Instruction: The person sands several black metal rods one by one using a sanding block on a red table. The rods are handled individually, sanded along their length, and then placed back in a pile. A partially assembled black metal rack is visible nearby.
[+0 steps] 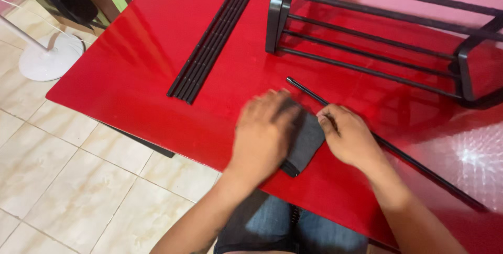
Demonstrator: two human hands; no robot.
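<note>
At the lower centre of the frame, our left hand (263, 131) presses flat on a dark folded cloth (305, 141) on the red table (131, 70), while our right hand (350, 136) pinches a thin black rod (419, 164) lying beside it.
</note>
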